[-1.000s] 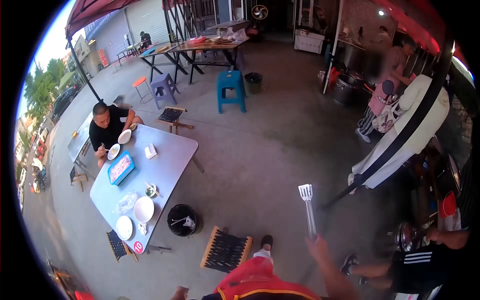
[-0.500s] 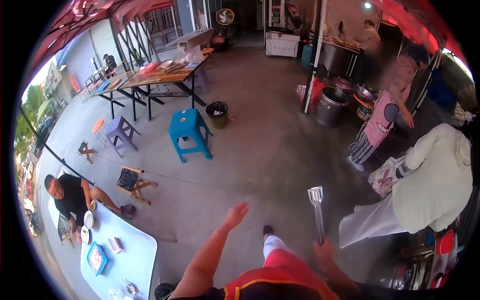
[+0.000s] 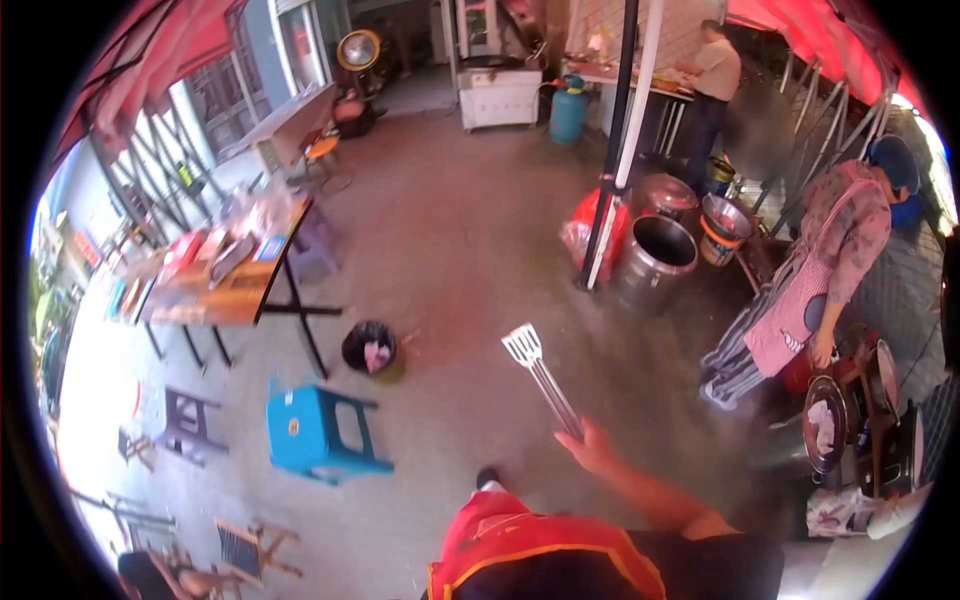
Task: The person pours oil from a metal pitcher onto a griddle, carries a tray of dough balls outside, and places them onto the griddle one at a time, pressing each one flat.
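- Tongs (image 3: 540,380), metal, slotted head: held up to the right of the blue stool (image 3: 300,430), the landmark for all positions below. Half a second ago they stood nearly upright; now they slant, head tipped toward the stool's side.
- Right hand (image 3: 592,447): fingers closed around the handle end of the tongs, well right of the stool. Individual finger placement is too small to read.
- Left hand: previously stretched out bare and open; now out of view. Its state cannot be told.
- Blue stool: sits lower and larger in view than before. The pale-topped table formerly on its near left side has left the view.
- Seated person (image 3: 150,575): previously shown at that table; now only partly visible, near side and left of the stool.
- Folding stool (image 3: 245,550): near side of the blue stool, apart from it.
- Bin (image 3: 385,372): just beyond the blue stool, pink matter inside.
- Wooden table (image 3: 225,300): beyond the blue stool, to its left, loaded with packets.
- Metal pot (image 3: 655,282): far right of the blue stool and beyond it.
- Worker in pink apron (image 3: 800,290): far right of the blue stool, bent forward, one hand lowered to a round dark object (image 3: 822,390). Contact cannot be confirmed.
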`<action>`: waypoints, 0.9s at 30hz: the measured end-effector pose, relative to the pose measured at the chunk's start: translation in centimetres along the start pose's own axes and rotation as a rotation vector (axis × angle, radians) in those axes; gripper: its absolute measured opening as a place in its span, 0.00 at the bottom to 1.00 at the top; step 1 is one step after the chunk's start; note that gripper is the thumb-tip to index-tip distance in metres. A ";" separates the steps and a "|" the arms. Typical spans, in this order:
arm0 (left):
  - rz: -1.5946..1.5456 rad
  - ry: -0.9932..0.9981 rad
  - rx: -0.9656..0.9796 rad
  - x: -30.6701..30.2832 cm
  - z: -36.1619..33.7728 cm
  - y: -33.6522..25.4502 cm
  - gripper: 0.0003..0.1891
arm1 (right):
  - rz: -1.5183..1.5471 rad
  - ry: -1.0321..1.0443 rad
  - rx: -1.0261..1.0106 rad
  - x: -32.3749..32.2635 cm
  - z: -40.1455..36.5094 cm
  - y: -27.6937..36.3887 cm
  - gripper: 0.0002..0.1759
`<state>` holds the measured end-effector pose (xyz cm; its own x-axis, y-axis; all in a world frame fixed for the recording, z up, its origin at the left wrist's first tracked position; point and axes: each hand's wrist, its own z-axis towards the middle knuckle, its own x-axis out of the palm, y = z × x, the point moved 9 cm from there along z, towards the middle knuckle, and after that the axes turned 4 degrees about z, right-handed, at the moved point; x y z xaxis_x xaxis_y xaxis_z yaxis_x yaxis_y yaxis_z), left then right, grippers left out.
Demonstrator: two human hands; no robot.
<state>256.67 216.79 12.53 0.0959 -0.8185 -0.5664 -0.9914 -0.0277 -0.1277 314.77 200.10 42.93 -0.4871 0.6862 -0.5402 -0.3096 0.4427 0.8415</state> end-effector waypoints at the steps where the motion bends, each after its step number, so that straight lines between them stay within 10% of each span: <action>1: 0.030 -0.017 0.030 -3.4 3.2 -4.3 0.05 | -0.043 0.010 0.062 -0.3 3.3 -0.3 0.26; 4: 0.367 -0.220 0.355 -15.9 13.3 -23.8 0.05 | -0.110 -0.146 0.268 -3.7 11.7 -0.5 0.25; 7: 0.949 -0.915 1.194 -28.4 18.6 -52.8 0.06 | -0.091 -0.250 0.435 -5.8 20.6 -2.8 0.25; 9: 0.124 -0.466 0.954 -39.7 18.7 -68.5 0.09 | -0.142 -0.279 0.490 -6.6 27.7 -4.8 0.25; 12: -0.136 -0.356 0.941 -47.0 17.8 -85.4 0.14 | -0.304 -0.230 0.519 -5.9 39.3 -8.2 0.25; 16: 0.679 -0.555 1.108 -47.5 32.3 -90.3 0.13 | -0.190 -0.177 0.517 -4.3 59.3 -9.0 0.25; 20: 0.053 -0.005 0.350 -49.1 37.1 -86.0 0.13 | 0.229 -0.211 0.439 -5.2 80.6 -0.6 0.26; 27: 0.024 0.052 0.189 -55.5 47.5 -101.7 0.12 | 0.254 -0.324 0.344 -7.4 117.8 2.0 0.23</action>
<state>356.39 292.25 18.25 0.0626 -0.8465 -0.5286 -0.9586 0.0965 -0.2681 413.93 263.87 48.25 -0.2178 0.9153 -0.3388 0.0968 0.3657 0.9257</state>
